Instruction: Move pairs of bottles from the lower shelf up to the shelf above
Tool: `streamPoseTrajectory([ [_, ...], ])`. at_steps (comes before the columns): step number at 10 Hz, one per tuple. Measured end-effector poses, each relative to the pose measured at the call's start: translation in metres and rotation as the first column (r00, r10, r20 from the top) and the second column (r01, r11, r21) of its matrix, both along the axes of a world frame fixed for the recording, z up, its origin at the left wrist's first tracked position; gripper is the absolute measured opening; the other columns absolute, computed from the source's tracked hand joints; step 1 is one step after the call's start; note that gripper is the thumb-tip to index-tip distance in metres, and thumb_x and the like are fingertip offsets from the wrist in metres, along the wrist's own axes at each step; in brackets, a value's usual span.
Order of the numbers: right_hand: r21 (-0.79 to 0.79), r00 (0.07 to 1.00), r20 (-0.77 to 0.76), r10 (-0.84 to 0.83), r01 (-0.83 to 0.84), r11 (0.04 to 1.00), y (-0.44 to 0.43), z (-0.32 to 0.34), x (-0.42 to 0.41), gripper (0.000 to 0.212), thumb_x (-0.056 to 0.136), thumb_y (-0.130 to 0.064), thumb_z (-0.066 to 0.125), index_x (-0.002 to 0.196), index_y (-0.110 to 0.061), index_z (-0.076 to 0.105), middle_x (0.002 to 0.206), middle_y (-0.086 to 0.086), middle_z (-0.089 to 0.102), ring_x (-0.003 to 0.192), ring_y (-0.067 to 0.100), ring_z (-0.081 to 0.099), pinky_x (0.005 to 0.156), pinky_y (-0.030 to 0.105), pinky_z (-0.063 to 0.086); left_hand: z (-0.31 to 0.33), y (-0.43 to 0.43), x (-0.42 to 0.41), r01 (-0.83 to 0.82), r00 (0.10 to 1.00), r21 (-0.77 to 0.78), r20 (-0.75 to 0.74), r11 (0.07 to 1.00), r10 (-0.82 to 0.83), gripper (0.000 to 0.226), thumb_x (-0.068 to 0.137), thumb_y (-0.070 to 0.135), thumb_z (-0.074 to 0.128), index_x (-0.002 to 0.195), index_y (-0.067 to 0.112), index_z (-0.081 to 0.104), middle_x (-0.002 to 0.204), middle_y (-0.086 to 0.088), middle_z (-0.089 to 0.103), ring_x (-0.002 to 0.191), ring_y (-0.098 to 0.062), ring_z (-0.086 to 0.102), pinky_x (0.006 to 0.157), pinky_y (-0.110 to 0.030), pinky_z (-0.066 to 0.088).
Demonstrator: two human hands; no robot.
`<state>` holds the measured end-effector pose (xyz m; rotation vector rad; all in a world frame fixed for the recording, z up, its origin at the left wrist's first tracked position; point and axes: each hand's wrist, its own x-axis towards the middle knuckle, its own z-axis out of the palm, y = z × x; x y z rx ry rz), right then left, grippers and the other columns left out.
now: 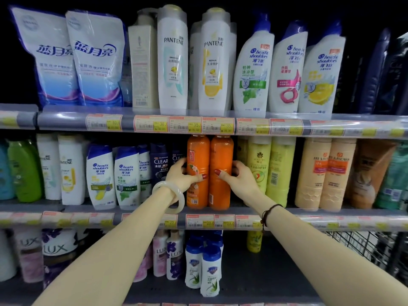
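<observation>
Where shelf edge (198,124) hides caps, left hand (183,175), right hand (239,176) seemingly clasp orange bottles (209,155).

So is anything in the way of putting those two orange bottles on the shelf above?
Yes. The shelf above is already packed: two white shampoo bottles stand directly over the orange bottles, with no visible gap. Both hands already touch them.

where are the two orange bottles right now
Head view: the orange bottles stand centre on the middle shelf, between the left hand and right hand.
</observation>
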<state>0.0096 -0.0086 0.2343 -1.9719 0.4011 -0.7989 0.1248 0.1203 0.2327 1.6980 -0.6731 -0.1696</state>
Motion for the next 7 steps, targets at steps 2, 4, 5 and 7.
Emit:
streamPoseTrajectory([
  [2,-0.108,0.993,-0.108,-0.040,0.029,0.994,0.004,0.006,-0.009,0.046,0.091,-0.028,0.061,0.130,-0.008,0.050,0.127,0.014,0.062,0.114,0.028,0.059,0.085,0.032,0.048,0.006,0.003,-0.006,-0.046,0.992,0.127,0.119,0.991,0.030,0.061,0.074,0.020,0.077,0.129,0.016,0.051,0.122,-0.012,0.064,0.102,-0.026,0.064,0.092,-0.040,0.051],
  [4,-0.280,0.965,-0.228,-0.132,0.065,0.958,0.006,0.012,-0.020,0.032,0.093,-0.021,0.058,0.118,-0.003,0.057,0.116,0.016,0.064,0.107,0.031,0.061,0.079,0.032,0.046,0.010,0.006,-0.016,-0.174,0.963,0.280,0.250,0.944,0.103,0.048,0.075,0.021,0.076,0.117,0.006,0.058,0.114,-0.014,0.067,0.099,-0.028,0.065,0.084,-0.035,0.052],
  [5,-0.318,0.951,-0.279,-0.136,0.043,0.947,-0.001,0.012,-0.022,0.029,0.091,-0.017,0.058,0.116,-0.001,0.058,0.109,0.017,0.066,0.098,0.031,0.063,0.080,0.036,0.051,0.012,0.007,-0.018,-0.204,0.957,0.353,0.267,0.913,0.111,0.047,0.074,0.021,0.076,0.114,0.003,0.059,0.114,-0.015,0.066,0.103,-0.030,0.064,0.088,-0.038,0.052],
  [7,-0.361,0.909,-0.395,-0.136,-0.017,0.932,-0.003,0.023,-0.036,0.023,0.091,-0.008,0.056,0.112,-0.001,0.059,0.111,0.020,0.065,0.102,0.034,0.062,0.087,0.041,0.053,0.018,0.008,-0.019,-0.210,0.956,0.444,0.279,0.871,0.089,0.046,0.074,0.023,0.076,0.112,0.003,0.059,0.113,-0.014,0.066,0.101,-0.028,0.063,0.081,-0.033,0.050],
])
